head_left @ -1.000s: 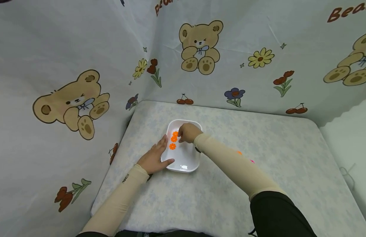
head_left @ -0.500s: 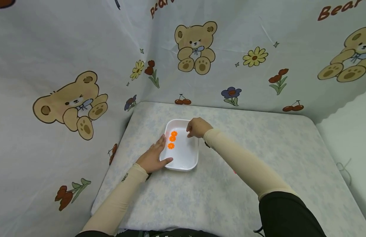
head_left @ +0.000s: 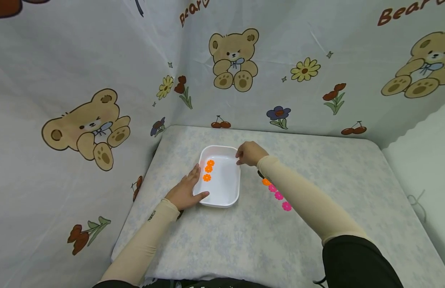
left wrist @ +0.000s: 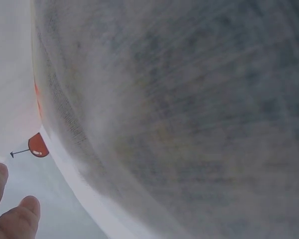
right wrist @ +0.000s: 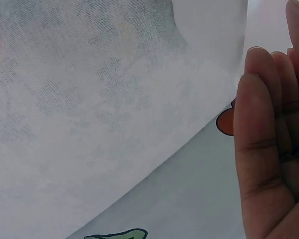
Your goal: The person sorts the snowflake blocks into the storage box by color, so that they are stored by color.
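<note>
A white square tray [head_left: 224, 197] lies on the table with three small orange flower-shaped pieces [head_left: 208, 169] along its left side. My left hand [head_left: 184, 193] rests along the tray's left rim, fingers straight and thumb spread over the near left part. At the right rim near the far corner is my right hand [head_left: 252, 154], fingers loosely bent. The right wrist view shows its fingers [right wrist: 256, 124] with nothing between them and the thumb. Right of the tray, partly beside my right sleeve, an orange piece [head_left: 266, 181] and several pink flower-shaped pieces [head_left: 278, 195] lie in a slanting row.
The table [head_left: 222, 244] has a pale mottled cover. Behind it and to the left hangs a cloth [head_left: 136, 60] printed with bears and flowers. A white surface [head_left: 424, 160] borders the right side, with a thin cord [head_left: 418, 204] on it.
My right hand has drawn back rightward from inside the tray to its right rim. The row of orange and pink pieces now shows from behind the right sleeve. The left hand stays put.
</note>
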A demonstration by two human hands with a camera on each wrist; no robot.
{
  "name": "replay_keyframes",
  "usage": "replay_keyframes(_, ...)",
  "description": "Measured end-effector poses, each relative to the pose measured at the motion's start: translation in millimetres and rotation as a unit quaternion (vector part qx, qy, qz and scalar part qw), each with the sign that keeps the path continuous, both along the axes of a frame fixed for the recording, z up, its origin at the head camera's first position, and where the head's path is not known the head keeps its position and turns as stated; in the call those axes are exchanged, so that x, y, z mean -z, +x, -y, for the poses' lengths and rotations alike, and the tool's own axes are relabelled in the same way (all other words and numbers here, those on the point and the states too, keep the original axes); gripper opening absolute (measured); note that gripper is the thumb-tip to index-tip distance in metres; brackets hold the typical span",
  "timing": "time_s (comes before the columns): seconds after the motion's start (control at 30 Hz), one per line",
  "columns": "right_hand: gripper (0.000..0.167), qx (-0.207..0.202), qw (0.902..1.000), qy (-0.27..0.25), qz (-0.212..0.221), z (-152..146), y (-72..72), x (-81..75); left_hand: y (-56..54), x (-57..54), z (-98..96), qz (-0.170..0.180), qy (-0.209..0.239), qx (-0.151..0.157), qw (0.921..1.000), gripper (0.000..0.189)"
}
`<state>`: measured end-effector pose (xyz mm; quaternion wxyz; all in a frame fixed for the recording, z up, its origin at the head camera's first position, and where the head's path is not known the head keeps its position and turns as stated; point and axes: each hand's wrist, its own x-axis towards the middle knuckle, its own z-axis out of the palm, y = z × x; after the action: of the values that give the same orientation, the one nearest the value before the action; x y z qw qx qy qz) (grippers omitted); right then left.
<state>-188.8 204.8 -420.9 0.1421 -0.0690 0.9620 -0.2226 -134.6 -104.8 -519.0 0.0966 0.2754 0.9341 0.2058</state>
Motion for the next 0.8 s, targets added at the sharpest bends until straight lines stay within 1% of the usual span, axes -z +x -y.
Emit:
replay_keyframes(0.13,0.021,0.012,0.9999,0.002,0.002,-10,3.3,1.4,0.0,1.2,-1.8,0.001,-0.001,0.003,1.0,0.105)
replay_keyframes(0.27,0.024,0.022,0.9997,0.002,0.004,-20,6.2,2.2,0.5,-1.1,-2.8,0.013,0.005,-0.003,0.9999,0.105)
replay_keyframes(0.43,0.027,0.03,0.9995,-0.001,0.01,-32,11.0,4.1,1.4,-1.1,-1.1,0.011,0.009,-0.006,0.9999,0.106)
replay_keyframes(0.63,0.029,0.034,0.9993,-0.003,0.015,-47,17.2,10.5,1.0,1.4,0.9,0.004,0.015,-0.002,0.9999,0.107)
replay_keyframes(0.8,0.027,0.043,0.9987,-0.008,0.025,-59,24.1,18.3,1.7,-0.1,0.0,0.005,0.016,-0.004,0.9999,0.105)
